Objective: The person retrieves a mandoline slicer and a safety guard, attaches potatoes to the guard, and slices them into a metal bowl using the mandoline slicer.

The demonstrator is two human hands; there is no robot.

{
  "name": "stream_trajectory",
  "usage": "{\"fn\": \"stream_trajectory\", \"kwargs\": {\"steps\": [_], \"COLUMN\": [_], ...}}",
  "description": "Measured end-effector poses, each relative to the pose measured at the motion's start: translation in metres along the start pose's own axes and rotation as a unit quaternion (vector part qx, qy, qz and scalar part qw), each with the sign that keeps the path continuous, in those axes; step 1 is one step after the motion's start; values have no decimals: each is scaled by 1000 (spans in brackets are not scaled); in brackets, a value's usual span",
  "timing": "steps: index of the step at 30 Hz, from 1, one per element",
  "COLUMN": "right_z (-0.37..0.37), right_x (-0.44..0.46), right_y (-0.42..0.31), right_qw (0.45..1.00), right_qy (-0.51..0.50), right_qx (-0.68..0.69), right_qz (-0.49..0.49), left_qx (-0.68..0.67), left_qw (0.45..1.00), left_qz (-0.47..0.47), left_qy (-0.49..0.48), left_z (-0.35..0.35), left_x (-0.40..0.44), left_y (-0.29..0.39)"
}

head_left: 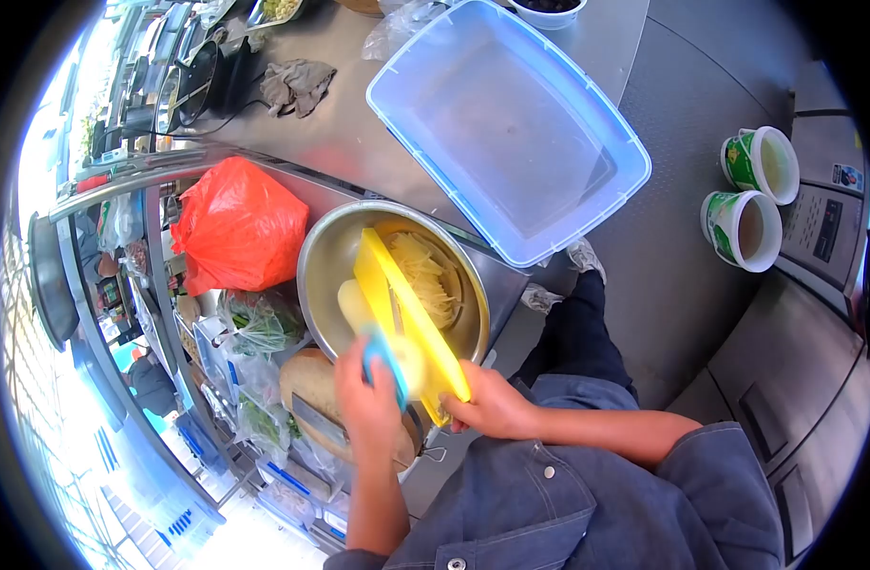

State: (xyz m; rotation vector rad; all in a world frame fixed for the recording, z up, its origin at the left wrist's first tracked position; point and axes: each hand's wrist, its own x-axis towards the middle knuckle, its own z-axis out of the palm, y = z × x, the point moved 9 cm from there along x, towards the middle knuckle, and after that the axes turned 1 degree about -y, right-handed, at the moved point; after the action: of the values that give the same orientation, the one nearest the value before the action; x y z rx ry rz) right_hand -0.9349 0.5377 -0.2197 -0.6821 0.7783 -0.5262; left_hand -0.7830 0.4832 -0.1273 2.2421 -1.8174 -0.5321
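My left hand (363, 389), blurred by motion, is closed on a blue hand guard (387, 369) that presses a pale, peeled piece of vegetable (412, 369) against a yellow grater (411, 309). My right hand (497, 404) grips the near end of the grater, which slopes down into a steel bowl (323, 252). Pale yellow shreds (425, 280) are heaped in the bowl beneath it. Another smooth, pale peeled vegetable (355, 304), likely a potato, lies in the bowl to the grater's left.
A clear plastic tub (511, 123) stands on the steel counter (359, 142) beyond the bowl. To the left sits a red plastic bag (240, 228). A knife (319, 426) lies on a round wooden board (311, 380). Two white buckets (760, 166) are at right.
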Motion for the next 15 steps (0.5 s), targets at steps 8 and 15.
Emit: {"fn": "stream_trajectory", "kwargs": {"steps": [8, 15], "right_z": [2, 2], "right_x": [-2, 3], "right_y": [-1, 6], "right_qw": [999, 999], "right_qy": [1, -10], "right_qx": [36, 30], "right_qz": [3, 16], "left_qx": [-65, 12], "left_qw": [996, 998], "left_qz": [-45, -67], "left_qy": [-30, 8], "left_z": [9, 25], "left_x": [16, 94], "left_y": [-21, -35]}}
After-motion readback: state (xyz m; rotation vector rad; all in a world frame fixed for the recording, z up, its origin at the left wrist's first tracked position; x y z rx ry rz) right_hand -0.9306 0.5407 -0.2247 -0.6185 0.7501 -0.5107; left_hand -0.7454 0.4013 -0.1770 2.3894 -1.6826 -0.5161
